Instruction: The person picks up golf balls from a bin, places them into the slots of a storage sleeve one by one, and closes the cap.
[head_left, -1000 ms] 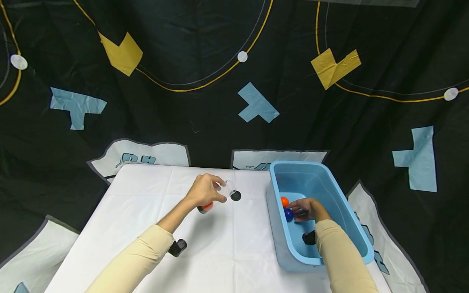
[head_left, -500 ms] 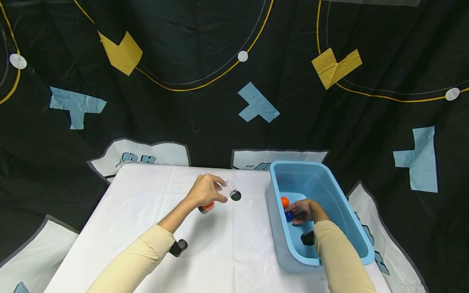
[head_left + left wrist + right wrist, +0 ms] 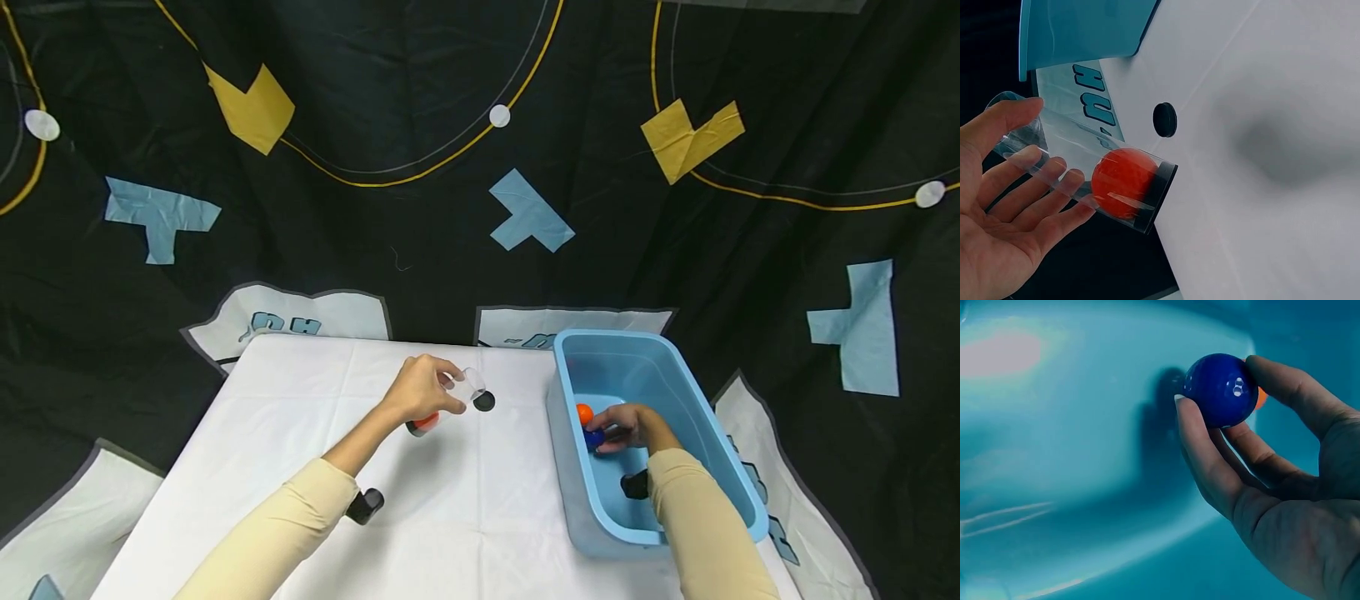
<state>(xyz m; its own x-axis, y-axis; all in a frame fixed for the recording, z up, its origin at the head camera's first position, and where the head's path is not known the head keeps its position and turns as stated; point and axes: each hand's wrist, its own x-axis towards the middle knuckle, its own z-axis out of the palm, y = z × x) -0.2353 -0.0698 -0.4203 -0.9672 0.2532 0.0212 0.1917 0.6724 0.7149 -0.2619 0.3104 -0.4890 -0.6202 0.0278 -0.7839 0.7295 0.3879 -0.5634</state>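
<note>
My left hand (image 3: 422,390) holds a clear plastic tube (image 3: 450,400) tilted over the white table (image 3: 300,433); in the left wrist view the tube (image 3: 1085,172) has a black base and a red-orange ball (image 3: 1124,182) inside at the bottom. My right hand (image 3: 626,427) is inside the light blue bin (image 3: 720,450) and pinches a dark blue ball (image 3: 1221,389) between thumb and fingers. An orange ball (image 3: 583,413) lies on the bin floor just beyond the blue ball (image 3: 594,438).
A small black disc (image 3: 483,402) lies on the table beside the tube's mouth. The wrist cameras' black mounts (image 3: 364,506) show under the sleeves. Black patterned cloth hangs behind and around the table.
My right hand has lifted the blue ball slightly off the bin floor. The left hand and tube have stayed where they were.
</note>
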